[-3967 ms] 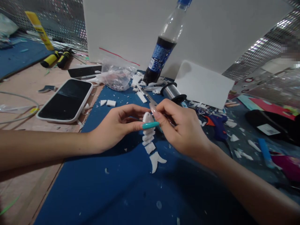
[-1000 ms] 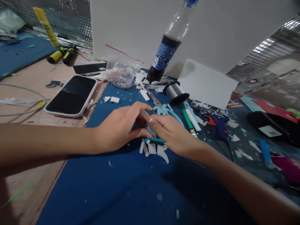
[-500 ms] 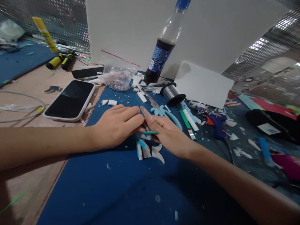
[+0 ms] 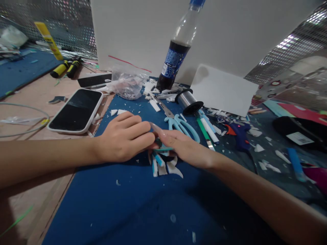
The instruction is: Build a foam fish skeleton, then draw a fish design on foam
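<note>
My left hand point(image 4: 127, 136) is closed, its fingers curled and meeting my right hand over the blue mat. My right hand point(image 4: 182, 146) pinches a small, flat, teal-edged piece point(image 4: 165, 149), with the thumb stretched along the top toward the left fingers. Most of that piece is hidden, and what the left fingertips grip cannot be made out. Just below the hands lie white scraps point(image 4: 175, 168) and a blue-and-white strip point(image 4: 154, 166). Light-blue-handled scissors point(image 4: 180, 124) rest behind my right hand.
A cola bottle point(image 4: 173, 63), a wire spool point(image 4: 187, 101) and a plastic bag point(image 4: 127, 81) stand at the back. A phone point(image 4: 76, 110) lies to the left. Rightward are a green-handled tool point(image 4: 203, 129), a glue gun point(image 4: 240, 134) and scattered white scraps.
Both hands stay together, with my left fingers slightly lower and my right hand a little further right. The right thumb is tilted flatter. The view has shifted slightly.
</note>
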A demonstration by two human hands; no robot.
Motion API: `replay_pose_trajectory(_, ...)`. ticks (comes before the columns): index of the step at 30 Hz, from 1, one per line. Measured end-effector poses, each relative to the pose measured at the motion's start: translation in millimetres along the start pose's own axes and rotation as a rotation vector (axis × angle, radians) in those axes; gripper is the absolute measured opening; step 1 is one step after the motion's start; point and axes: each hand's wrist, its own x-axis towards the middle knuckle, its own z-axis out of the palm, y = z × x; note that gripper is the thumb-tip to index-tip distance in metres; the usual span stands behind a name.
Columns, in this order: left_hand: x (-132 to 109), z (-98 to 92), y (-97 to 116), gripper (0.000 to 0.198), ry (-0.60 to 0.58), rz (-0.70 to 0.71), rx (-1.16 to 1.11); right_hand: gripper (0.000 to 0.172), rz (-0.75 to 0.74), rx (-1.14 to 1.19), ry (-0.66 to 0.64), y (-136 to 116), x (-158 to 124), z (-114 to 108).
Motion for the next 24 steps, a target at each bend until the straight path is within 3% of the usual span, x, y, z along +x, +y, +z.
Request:
replay_pose_trajectory(4, 1.5, -1.4, 0.2, 0.028, 0.034, -0.100, -0.200, 0.044, -0.038, -0.068, 0.040, 5.6, 0.8, -2.2)
replay_pose_trajectory(8, 3.6, -4.6, -1.5, 0.022, 0.010, -0.215, -0.554, 0.043, -0.002, -0.050, 0.092, 8.1, 0.3, -3.9)
replay_pose_trajectory(11, 3.9, -5.9, -0.2, 0.022, 0.008, -0.392, -0.735, 0.044, -0.008, -0.024, 0.098, 6.6, 0.0, -4.2)
replay_pose_trajectory(14, 2.4, -5.5, 4.1, 0.020, 0.070, -0.541, -0.810, 0.040, 0.021, 0.048, 0.135, 4.5, 0.3, -4.2)
replay_pose_trajectory(20, 2.7, -4.6, 8.4, 0.020, 0.072, -0.634, -0.781, 0.026, 0.124, 0.260, 0.184, 5.9, 0.6, -6.1)
replay_pose_trajectory(24, 2.7, -3.4, 7.6, 0.021, 0.048, -0.693, -1.120, 0.033, 0.139, 0.299, 0.158, 6.1, 1.2, -6.1)
